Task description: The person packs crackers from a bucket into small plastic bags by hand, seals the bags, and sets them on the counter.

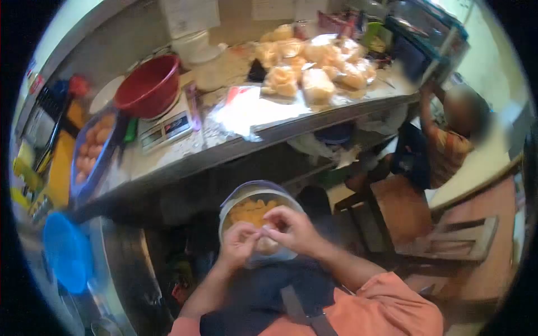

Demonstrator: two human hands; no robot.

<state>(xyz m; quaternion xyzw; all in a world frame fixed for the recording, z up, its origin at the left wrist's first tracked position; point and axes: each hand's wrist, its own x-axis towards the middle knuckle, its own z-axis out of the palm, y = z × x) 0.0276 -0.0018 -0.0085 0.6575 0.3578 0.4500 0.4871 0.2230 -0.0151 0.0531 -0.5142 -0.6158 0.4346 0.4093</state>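
Observation:
Both hands are close together over a round tub (225, 208) that holds orange-yellow pieces (249, 211). My left hand (240, 242) has its fingers bent and pinched at a small pale item (267, 245) near the tub's front edge. From the other side my right hand (288, 227) pinches at the same item, fingertips almost touching those of the left. What the item is cannot be made out. The hands hide part of the tub's contents.
On the counter (190, 154) are a red bowl (148, 89) on a scale (165, 131), a basket of eggs (92, 148) and several filled bags (318, 84). A blue basin (67, 252) sits at left. A person (448, 140) is at right, near a wooden chair (400, 210).

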